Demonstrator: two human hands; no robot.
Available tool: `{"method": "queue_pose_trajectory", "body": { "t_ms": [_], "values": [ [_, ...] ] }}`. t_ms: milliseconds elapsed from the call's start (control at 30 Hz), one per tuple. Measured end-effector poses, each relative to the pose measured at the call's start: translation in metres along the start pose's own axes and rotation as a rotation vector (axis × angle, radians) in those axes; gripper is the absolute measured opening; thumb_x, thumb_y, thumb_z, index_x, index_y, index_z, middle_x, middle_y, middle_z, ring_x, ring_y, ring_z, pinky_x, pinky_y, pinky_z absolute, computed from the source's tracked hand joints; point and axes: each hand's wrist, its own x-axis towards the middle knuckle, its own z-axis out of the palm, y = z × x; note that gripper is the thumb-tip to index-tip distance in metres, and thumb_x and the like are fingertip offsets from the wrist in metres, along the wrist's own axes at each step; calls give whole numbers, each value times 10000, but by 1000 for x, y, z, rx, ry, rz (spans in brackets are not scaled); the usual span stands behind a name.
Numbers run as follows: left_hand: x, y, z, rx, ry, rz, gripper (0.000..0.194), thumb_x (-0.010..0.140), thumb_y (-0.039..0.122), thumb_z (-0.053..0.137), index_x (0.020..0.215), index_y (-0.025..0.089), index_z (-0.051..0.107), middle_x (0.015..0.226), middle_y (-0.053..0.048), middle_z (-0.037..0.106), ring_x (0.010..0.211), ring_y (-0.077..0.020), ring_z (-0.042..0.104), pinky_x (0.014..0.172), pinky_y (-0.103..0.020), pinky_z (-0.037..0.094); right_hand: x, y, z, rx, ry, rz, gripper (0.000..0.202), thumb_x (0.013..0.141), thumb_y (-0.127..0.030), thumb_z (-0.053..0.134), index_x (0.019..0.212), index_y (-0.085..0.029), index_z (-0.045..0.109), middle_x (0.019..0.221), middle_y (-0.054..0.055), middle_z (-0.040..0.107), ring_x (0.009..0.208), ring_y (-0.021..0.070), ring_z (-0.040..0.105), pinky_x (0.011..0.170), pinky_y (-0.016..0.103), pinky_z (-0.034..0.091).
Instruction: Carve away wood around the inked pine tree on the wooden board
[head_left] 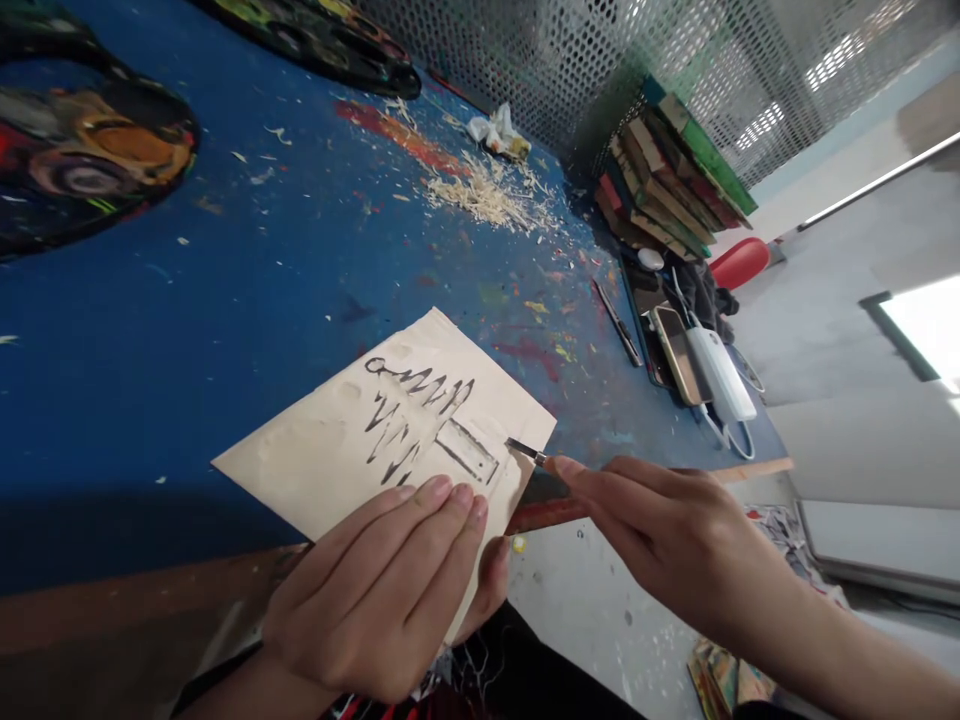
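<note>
A pale, flat carving board (300, 450) lies tilted over the front edge of the blue table. Dark zigzag lines and a small rectangle are drawn on it, and parts of its surface look cut. My left hand (382, 590) grips the board by its near edge, fingers flat on top and thumb at the side. In my right hand (660, 520) is a slim carving tool (526, 452), pinched near its metal shaft. Its tip touches or hovers just over the board, right of the rectangle; I cannot tell which. The tool's handle is hidden in my hand.
Wood shavings (495, 195) are heaped near a crumpled wrapper (500, 132). Paint-covered palettes (105, 150) lie at the left and back. A pen (617, 322), a phone (681, 355) and a white power bank (721, 372) lie at the right, before stacked books (664, 175). Perforated metal (525, 60) borders the back.
</note>
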Motion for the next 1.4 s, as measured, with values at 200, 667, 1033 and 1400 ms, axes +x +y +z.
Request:
{"method": "queue_pose_trajectory", "body": {
  "t_ms": [200, 667, 1033, 1400],
  "values": [
    [-2, -6, -4, 55, -74, 108, 267, 748, 210, 743, 1012, 204, 704, 943, 19, 747, 844, -161, 703, 808, -293, 577, 1, 1, 6, -19, 31, 21, 296, 920, -86, 483, 1185, -132, 609, 683, -21, 587, 520, 94, 550, 474, 241, 423],
    [-1, -5, 1, -23, 8, 103, 255, 709, 202, 811, 936, 131, 718, 901, -19, 753, 812, -165, 711, 776, -333, 528, -2, 10, 22, 88, 108, 51, 267, 921, -109, 509, 1158, -135, 629, 777, 17, 675, 625, 90, 628, 541, 204, 502],
    [-1, -7, 5, -44, -2, 104, 276, 712, 199, 804, 964, 132, 712, 910, -18, 754, 817, -177, 707, 752, -346, 530, -5, 10, 26, -17, 96, -1, 329, 912, -77, 483, 1219, -127, 591, 729, 0, 630, 559, 90, 569, 468, 226, 441],
    [-4, -6, 3, -51, -30, 100, 313, 704, 198, 807, 992, 125, 709, 961, -29, 748, 863, -189, 695, 794, -346, 524, -2, 11, 26, -91, 99, -62, 345, 913, -60, 463, 1233, -107, 583, 727, 3, 631, 552, 93, 561, 462, 233, 427]
  ]
}}
